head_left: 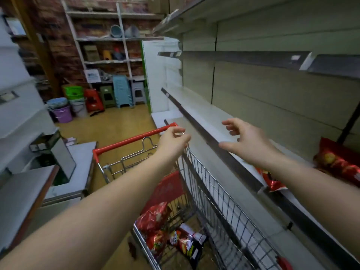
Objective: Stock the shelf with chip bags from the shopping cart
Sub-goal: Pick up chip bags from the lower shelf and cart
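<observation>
A wire shopping cart point(214, 191) with a red handle point(134, 140) stands beside the white shelf point(206, 117). Several red chip bags point(153, 219) lie in its basket, with a darker bag point(188, 244) among them. My left hand point(172, 141) hovers over the cart's rim near the handle, fingers loosely curled, holding nothing. My right hand point(245, 139) is spread with relaxed fingers above the shelf's front edge, empty. Two red chip bags lie on the shelf to the right, one large point(339, 164) and one partly hidden under my forearm point(270, 182).
Bare upper shelves point(253, 57) run along the right wall. A grey counter point(78, 168) sits left of the cart. At the back are stacked plastic stools point(122, 90), buckets point(62, 112) and a storage rack. Wooden floor lies between.
</observation>
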A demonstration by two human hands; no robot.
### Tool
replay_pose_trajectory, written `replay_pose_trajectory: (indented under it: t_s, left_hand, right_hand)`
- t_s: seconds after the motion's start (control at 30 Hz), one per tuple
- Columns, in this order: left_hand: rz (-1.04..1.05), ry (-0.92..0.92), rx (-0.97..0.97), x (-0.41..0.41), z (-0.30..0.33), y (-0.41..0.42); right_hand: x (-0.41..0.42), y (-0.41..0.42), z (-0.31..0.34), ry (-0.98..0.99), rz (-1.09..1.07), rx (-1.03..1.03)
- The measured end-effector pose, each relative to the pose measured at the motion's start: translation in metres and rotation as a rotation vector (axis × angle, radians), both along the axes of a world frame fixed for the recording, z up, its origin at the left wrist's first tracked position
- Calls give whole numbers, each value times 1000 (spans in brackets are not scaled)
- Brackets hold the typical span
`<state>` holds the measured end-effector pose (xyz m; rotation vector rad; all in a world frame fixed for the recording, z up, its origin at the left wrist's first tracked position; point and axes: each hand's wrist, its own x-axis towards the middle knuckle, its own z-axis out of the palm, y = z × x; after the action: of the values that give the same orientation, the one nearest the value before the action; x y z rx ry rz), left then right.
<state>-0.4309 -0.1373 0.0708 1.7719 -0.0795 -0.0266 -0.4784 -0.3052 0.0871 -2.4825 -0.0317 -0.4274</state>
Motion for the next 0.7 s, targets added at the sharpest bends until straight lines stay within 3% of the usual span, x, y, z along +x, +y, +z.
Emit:
replay_pose_trajectory:
  t_s: [0.27, 0.7]
  left_hand:
    - [49, 302, 88, -3, -85, 42]
    - [-15, 633, 329, 90, -240, 82]
  right_hand:
    - [10, 31, -93, 307, 91, 114]
    - [94, 69, -238, 765, -28, 296]
